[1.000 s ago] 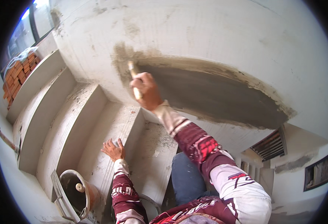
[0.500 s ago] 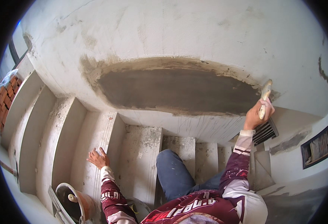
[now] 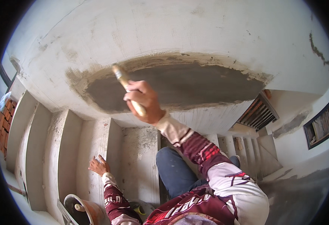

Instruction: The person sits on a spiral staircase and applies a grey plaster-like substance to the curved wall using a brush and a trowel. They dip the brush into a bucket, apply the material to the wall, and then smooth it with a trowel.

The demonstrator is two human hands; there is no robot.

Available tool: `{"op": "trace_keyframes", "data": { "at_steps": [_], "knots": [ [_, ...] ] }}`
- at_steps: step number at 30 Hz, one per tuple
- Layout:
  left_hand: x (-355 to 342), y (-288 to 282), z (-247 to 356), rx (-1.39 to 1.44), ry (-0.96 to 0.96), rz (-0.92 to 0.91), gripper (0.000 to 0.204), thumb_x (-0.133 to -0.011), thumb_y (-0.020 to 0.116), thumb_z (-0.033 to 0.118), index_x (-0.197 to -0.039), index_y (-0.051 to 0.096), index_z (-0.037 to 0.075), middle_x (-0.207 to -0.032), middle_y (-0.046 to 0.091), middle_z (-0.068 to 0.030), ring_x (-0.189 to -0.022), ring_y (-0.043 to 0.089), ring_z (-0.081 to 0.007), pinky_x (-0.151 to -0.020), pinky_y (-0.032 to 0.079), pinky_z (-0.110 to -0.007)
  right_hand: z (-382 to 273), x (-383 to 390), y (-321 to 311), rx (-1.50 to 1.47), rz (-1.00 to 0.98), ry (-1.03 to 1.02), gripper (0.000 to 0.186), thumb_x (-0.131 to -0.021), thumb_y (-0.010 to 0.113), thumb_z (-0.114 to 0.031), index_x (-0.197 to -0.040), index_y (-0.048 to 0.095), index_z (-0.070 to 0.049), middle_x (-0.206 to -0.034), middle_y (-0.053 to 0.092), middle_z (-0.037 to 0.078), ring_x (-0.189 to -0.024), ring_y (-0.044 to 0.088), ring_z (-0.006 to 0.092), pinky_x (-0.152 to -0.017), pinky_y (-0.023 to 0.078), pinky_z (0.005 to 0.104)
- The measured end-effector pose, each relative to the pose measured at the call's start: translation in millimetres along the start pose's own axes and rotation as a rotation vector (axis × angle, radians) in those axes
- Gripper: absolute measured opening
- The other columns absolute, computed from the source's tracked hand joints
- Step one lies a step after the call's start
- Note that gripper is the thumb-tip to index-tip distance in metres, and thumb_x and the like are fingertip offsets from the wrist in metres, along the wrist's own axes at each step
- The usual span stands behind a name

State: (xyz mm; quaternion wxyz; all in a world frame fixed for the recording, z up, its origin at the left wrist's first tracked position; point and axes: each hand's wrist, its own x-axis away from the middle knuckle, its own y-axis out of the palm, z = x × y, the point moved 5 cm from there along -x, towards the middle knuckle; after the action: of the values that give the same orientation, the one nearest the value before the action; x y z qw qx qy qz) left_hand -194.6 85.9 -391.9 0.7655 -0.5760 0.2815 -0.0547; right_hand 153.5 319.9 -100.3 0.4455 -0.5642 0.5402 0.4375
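My right hand (image 3: 145, 102) is wrapped round the handle of a paintbrush (image 3: 124, 79), its bristle end pointing up and left. The bristles are at the upper left rim of a dark grey mortar patch (image 3: 194, 84) on the white wall (image 3: 164, 30); whether they touch it I cannot tell. Lighter smeared plaster edges the patch. My left hand (image 3: 99, 165) lies with fingers spread on a concrete stair step (image 3: 91, 144), holding nothing.
An orange bucket (image 3: 93, 210) with a tool handle in it stands at the lower left. Stairs run across below the wall. Red bricks (image 3: 2, 127) are stacked at far left. A barred opening (image 3: 258, 112) and a dark-framed window (image 3: 320, 122) are at the right.
My right hand has swept the paintbrush from the right end of the mortar patch to its upper left rim. The left hand stays on the step. The view has shifted slightly.
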Motion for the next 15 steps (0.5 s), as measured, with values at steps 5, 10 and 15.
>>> {"op": "trace_keyframes", "data": {
  "at_steps": [5,10,15],
  "knots": [
    [-1.5,-4.3,-12.6,0.023,-0.056,0.021,0.051,-0.099,0.042,0.049,-0.129,0.055,0.009,-0.130,0.056,-0.0133,-0.132,0.042,-0.0306,-0.115,0.016,-0.060,38.6,19.1,-155.9,0.349,0.098,-0.072,0.020,-0.076,0.072,0.007,-0.087,0.064,-0.008,-0.096,0.062,0.011,-0.093,0.065,0.0262,-0.078,0.055,0.0365],
    [-0.9,-0.5,-14.7,0.030,-0.025,0.058,0.051,-0.100,0.043,0.049,-0.129,0.055,0.010,-0.129,0.056,-0.0121,-0.130,0.045,-0.0303,-0.115,0.018,-0.060,54.4,47.3,-322.6,0.887,0.300,0.080,0.014,-0.080,0.070,0.004,-0.085,0.060,-0.005,-0.097,0.064,0.011,-0.094,0.063,0.0268,-0.083,0.049,0.0385],
    [3.4,0.1,-14.7,0.004,-0.038,0.055,0.054,-0.099,0.043,0.051,-0.130,0.055,0.010,-0.129,0.057,-0.0112,-0.130,0.045,-0.0287,-0.115,0.018,-0.059,48.9,50.0,-313.6,0.945,0.425,0.059,0.014,-0.079,0.068,0.005,-0.085,0.062,-0.006,-0.094,0.062,0.010,-0.092,0.059,0.0275,-0.082,0.047,0.0416]
  ]
}}
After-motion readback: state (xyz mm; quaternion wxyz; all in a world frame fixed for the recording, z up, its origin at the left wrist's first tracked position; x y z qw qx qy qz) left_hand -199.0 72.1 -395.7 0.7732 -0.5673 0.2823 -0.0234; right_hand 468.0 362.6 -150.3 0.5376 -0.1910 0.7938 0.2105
